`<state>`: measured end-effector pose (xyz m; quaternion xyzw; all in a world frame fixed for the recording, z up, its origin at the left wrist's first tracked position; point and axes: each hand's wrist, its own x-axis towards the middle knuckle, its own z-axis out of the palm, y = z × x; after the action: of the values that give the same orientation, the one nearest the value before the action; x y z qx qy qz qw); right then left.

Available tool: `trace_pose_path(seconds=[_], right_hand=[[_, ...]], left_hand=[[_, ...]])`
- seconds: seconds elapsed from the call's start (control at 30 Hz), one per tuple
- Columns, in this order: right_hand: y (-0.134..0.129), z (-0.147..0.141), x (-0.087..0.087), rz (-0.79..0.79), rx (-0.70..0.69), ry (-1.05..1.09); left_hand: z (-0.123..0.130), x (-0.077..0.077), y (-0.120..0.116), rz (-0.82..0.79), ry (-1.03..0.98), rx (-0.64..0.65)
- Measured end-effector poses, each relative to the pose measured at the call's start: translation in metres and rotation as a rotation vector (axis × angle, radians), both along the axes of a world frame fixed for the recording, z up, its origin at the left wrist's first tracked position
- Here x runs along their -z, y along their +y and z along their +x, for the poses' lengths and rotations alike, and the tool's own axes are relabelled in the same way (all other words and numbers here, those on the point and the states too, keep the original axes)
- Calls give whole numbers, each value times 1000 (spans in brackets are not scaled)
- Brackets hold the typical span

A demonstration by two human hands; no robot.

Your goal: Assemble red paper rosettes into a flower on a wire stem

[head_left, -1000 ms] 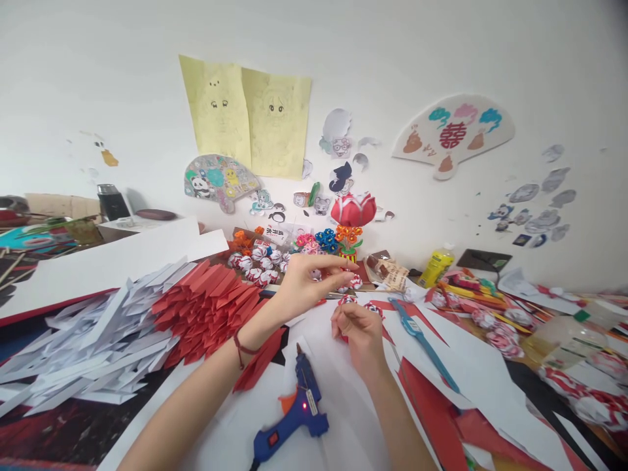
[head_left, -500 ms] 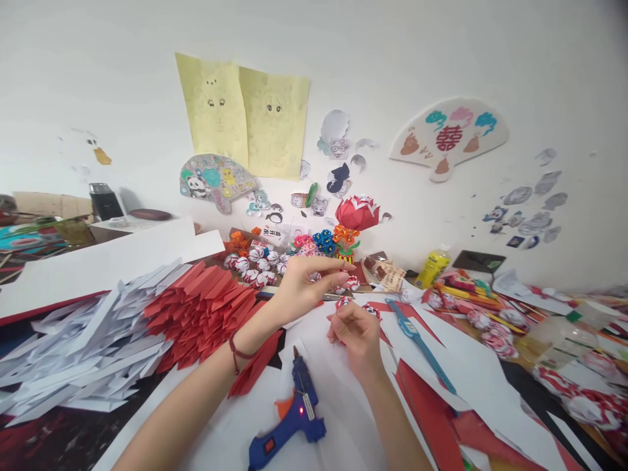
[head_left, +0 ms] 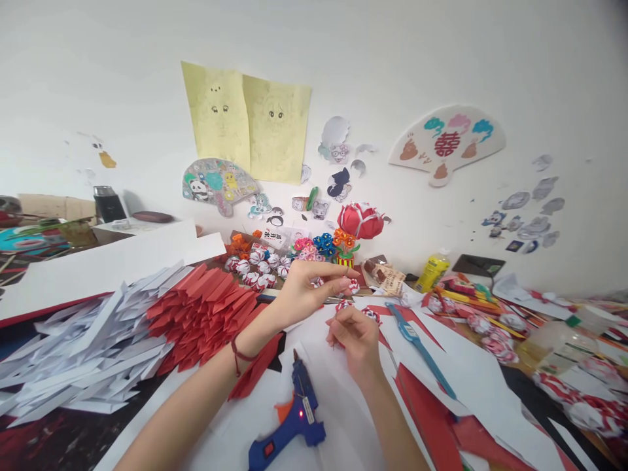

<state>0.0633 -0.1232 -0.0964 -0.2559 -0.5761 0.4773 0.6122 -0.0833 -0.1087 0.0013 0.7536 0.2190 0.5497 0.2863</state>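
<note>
Fingers of the left hand (head_left: 303, 294) stretch forward above the table, and a gap is visible between them and the thumb; whether they hold something thin, I cannot tell. The right hand (head_left: 358, 337) is lower, with its fingers curled together, and what they may grip is hidden. One small red-and-white ball (head_left: 344, 305) shows between the two hands, and a second ball (head_left: 371, 314) lies just beyond the right hand. Above the left fingertips, a big red flower (head_left: 360, 221) with white lines is visible. Nearer to the person, a blue glue gun (head_left: 300, 413) lies on white paper (head_left: 348, 418), its small red light shining. Folded red pieces (head_left: 203, 317) are piled to the left.
</note>
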Motion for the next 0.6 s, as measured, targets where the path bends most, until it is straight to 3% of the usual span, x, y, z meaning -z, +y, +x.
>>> trace_pose_path(seconds=[0.33,0.6], right_hand=[[1,2,0,-19,-25,-10],[4,1,1,6,-56,-13]], left_hand=[[1,0,-2,105,59,-133],[1,-1,-1,19,41,-114]])
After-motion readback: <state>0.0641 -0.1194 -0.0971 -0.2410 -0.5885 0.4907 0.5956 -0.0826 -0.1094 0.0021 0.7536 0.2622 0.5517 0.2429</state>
